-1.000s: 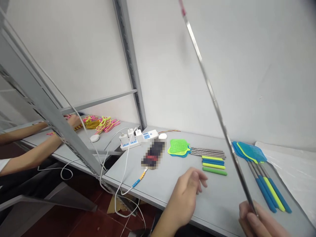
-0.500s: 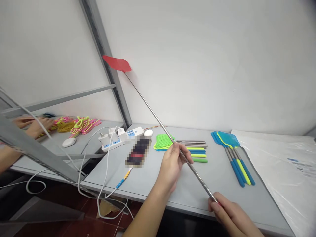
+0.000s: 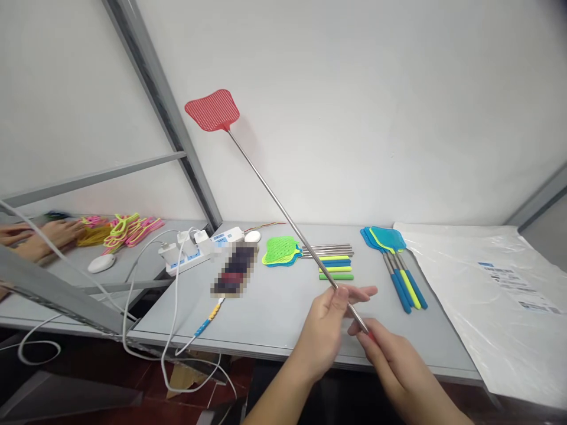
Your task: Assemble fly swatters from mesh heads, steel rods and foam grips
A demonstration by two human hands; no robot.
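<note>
A red fly swatter (image 3: 212, 111) with a long metal rod slants up to the left in front of the wall, its mesh head broadside to me. My left hand (image 3: 325, 330) holds the lower rod between thumb and fingers, some fingertips stretched out beyond it. Just below, my right hand (image 3: 394, 360) is closed around the red handle, most of which is hidden. On the table behind lie green and blue swatter heads (image 3: 282, 249), metal rods (image 3: 332, 249) and loose handle grips (image 3: 335, 269). To their right is a bunch of blue and yellow-green fly swatters (image 3: 401, 277).
A white plastic bag (image 3: 491, 301) covers the table's right end. Power strips (image 3: 188, 260) with plugs, white cables and a blurred-out phone (image 3: 237, 268) lie left. Beyond a metal post (image 3: 155, 106), another person's hands (image 3: 48, 236) are near colourful cords (image 3: 128, 230).
The swatter's head has turned from nearly edge-on to broadside. My left hand is lower on the rod, close to my right hand, which has moved up and left in view.
</note>
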